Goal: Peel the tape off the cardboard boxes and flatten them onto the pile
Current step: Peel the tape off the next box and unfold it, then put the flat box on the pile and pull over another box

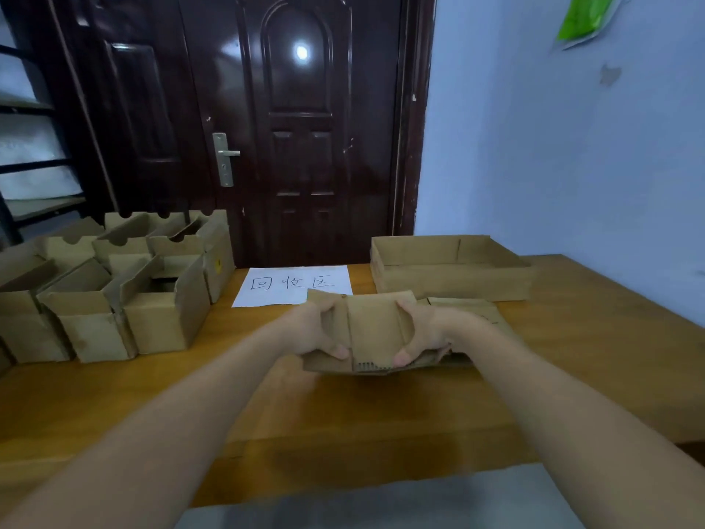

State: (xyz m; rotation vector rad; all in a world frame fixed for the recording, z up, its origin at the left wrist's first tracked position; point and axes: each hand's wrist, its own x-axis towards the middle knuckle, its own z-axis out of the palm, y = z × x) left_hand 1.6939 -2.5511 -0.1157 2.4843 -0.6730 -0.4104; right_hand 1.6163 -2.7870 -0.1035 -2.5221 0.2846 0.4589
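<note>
Forearms reach in from the near edge of the wooden table [190, 395] and meet over its middle, where both hands hold one flattened cardboard box [372, 334] between them. The left hand [314, 332] grips the box's left edge, thumb pressed on top near the front corner and fingers curled over the far part; the right hand [423, 334] grips the right edge the same way, thumb on the near corner. The box lies nearly flat, tilted slightly up at its far side, its long axis running left to right from hand to hand, with a torn corrugated edge facing the person. Just beyond and under the right hand lies a pile of flattened cardboard [469, 313]. Beyond the left hand a white paper sheet [282, 286] with handwritten characters lies on the table. Farther beyond the right hand sits a shallow open cardboard tray [450, 278]. Well to the left of the left hand stands a cluster of upright open boxes [114, 292]. A dark door [297, 127] closes the background.
</note>
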